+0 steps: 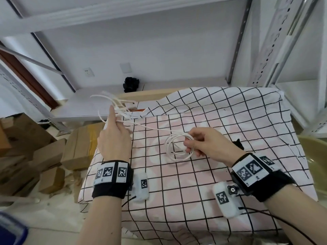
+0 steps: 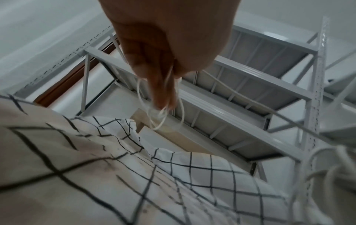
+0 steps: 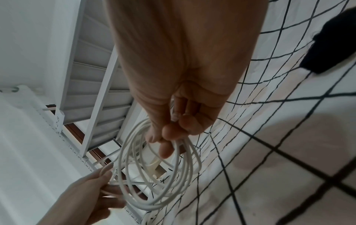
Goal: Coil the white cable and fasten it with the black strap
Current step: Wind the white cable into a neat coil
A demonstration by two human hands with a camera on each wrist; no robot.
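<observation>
My right hand (image 1: 196, 142) pinches a small coil of the white cable (image 1: 174, 149) above the checked cloth; the loops (image 3: 154, 167) hang below its fingertips (image 3: 169, 134) in the right wrist view. A taut strand runs up-left to my left hand (image 1: 115, 137), which grips loose loops of the same cable (image 1: 113, 103) near the cloth's far left corner, index finger pointing up. Those loops (image 2: 161, 112) dangle from the left fingers (image 2: 154, 76). The black strap (image 1: 238, 143) lies on the cloth just behind my right hand, partly hidden; it shows as a dark piece (image 3: 335, 44) in the right wrist view.
A pink and white checked cloth (image 1: 212, 183) covers the table. Grey metal shelving (image 1: 265, 50) stands behind and at the right. Cardboard boxes (image 1: 44, 152) are piled on the floor at the left. A black object (image 1: 131, 84) sits by the wall.
</observation>
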